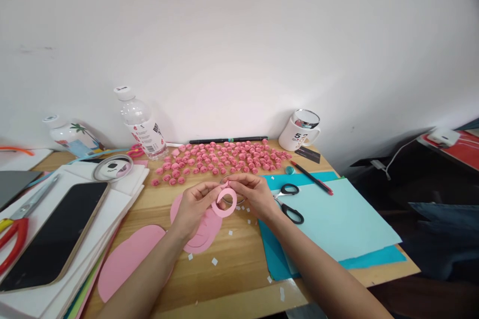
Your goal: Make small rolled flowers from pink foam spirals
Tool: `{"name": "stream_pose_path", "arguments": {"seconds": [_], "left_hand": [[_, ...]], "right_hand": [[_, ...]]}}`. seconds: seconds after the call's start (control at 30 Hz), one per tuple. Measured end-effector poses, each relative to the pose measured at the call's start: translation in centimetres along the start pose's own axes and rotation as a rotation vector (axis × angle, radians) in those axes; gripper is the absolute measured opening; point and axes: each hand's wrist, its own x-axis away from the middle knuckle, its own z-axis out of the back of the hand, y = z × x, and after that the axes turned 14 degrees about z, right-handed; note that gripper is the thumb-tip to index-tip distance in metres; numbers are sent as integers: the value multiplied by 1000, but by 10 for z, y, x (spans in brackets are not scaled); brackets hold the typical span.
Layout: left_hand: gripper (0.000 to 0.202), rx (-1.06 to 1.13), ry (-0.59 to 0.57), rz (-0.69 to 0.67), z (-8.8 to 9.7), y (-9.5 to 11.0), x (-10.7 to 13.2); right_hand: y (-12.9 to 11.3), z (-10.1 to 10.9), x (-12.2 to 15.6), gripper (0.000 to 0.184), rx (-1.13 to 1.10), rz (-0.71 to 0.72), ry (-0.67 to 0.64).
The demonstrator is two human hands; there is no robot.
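Between my two hands is a pink paper spiral strip, its loose coil hanging below the fingertips. My left hand pinches it from the left, thumb and fingers closed. From the other side my right hand grips its upper end, fingertips close to the left ones. Pink paper discs lie under and beside my left hand. Just beyond the hands many small rolled pink paper roses are spread over the table. Black-handled scissors rest right of my right hand.
Blue paper sheets cover the right side, with a pen on them. A mug and a water bottle stand by the wall. At left, a phone and red-handled scissors lie on stacked paper. More pink discs lie near my left forearm.
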Motion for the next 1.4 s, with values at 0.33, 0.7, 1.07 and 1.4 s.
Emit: {"name": "stream_pose_path", "arguments": {"seconds": [0.33, 0.7, 1.07, 1.4], "left_hand": [[22, 18, -30, 44, -2, 2, 1], [22, 56, -74, -14, 4, -4, -5], [21, 25, -106, 26, 1, -2, -1], [21, 59, -103, 0, 2, -2, -3]], "right_hand": [[-2, -1, 0, 18, 1, 22, 35], [5, 3, -2, 23, 7, 9, 30], [5, 0, 0, 16, -2, 69, 16], [0, -1, 1, 20, 133, 50, -18]]}}
